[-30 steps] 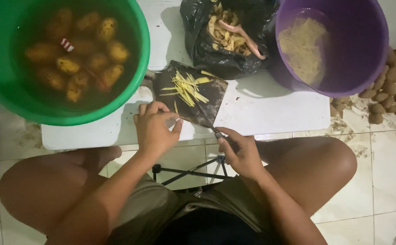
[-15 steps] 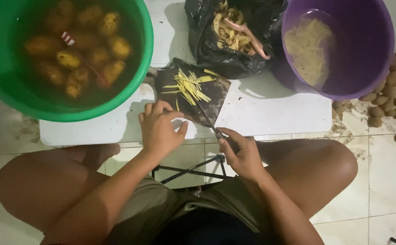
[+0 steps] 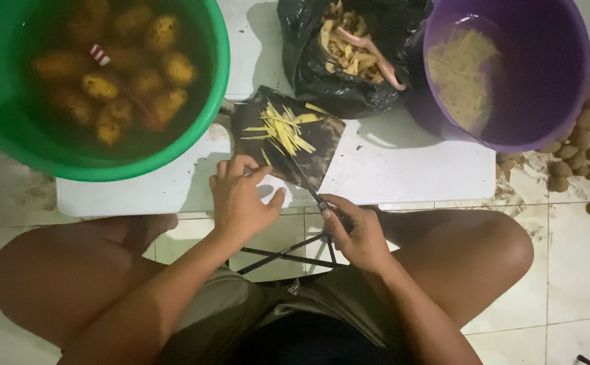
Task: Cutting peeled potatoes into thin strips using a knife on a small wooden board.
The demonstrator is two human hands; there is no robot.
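Note:
A dark cutting board (image 3: pixel 322 159) lies on the low white table (image 3: pixel 403 169) with thin yellow potato strips (image 3: pixel 285 128) piled on it. My right hand (image 3: pixel 352 230) is closed on the handle of a knife (image 3: pixel 302 177) whose blade lies across the board's near edge. My left hand (image 3: pixel 241 196) rests with fingers spread at the board's near left corner, empty. My bare knees flank the table's front.
A green tub (image 3: pixel 99 88) of water with peeled potatoes stands at the back left. A black bag (image 3: pixel 349 54) of peelings sits behind the board. A purple bucket (image 3: pixel 511 74) of cut strips stands at the right, unpeeled potatoes (image 3: pixel 579 155) beside it on the tiled floor.
My left hand has slid slightly forward and its fingers have spread on the board's edge. The knife and right hand have barely moved.

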